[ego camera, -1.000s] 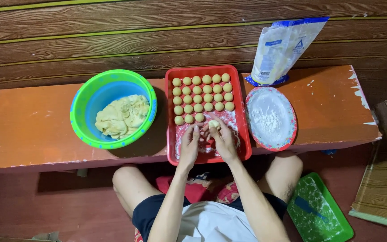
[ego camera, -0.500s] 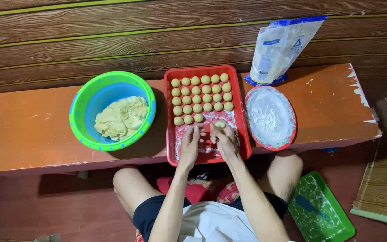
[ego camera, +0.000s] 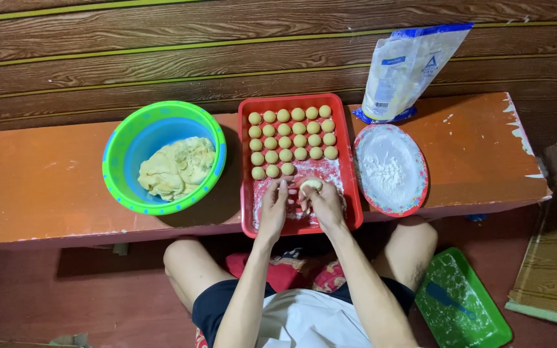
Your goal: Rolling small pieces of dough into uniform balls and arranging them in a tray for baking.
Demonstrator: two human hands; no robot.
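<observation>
Orange low bench (ego camera: 53, 187) against dark wooden planks, seen from the head. Red tray (ego camera: 353, 193) at centre, rows of pale dough balls (ego camera: 291, 138) toward 12 o'clock. Right hand (ego camera: 325, 205) curled round one dough piece (ego camera: 311, 184): pale, roundish, no clear long axis. Left hand (ego camera: 274, 209) flat beside it, fingers extended, released. Green bowl (ego camera: 117, 174) at 9 o'clock, floured plate (ego camera: 420, 187) at 3.

Home floor-level cooking spot: low orange-painted wooden table (ego camera: 46, 187) against dark wood-plank wall (ego camera: 162, 58), green-and-blue plastic bowl of dough (ego camera: 162, 158), floured oval plate (ego camera: 391, 169), white flour bag (ego camera: 407, 71).
</observation>
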